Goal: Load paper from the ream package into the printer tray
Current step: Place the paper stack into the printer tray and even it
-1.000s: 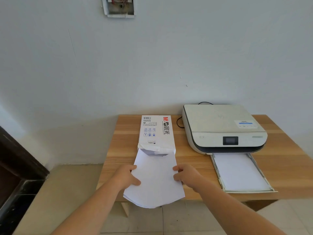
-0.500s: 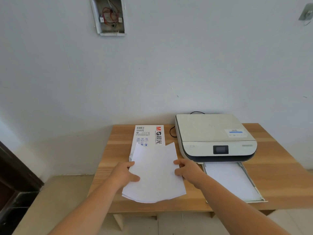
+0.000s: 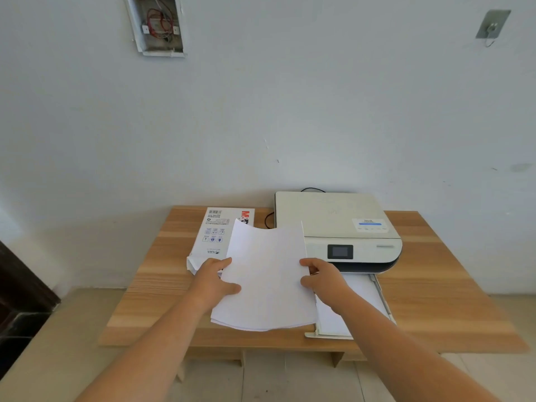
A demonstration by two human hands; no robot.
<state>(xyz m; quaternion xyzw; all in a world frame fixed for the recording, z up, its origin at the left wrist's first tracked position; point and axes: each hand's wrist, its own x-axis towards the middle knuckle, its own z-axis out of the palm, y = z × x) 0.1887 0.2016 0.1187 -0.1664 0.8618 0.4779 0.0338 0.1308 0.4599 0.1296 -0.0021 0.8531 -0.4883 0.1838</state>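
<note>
Above table, both hands grip white paper stack by sides, near edge sagging

On the desk the ream package lies at the back left, with the printer to its right against the wall. The printer tray juts forward from the printer. A paper stack sits between the two, overlapping package, printer and tray.
</note>
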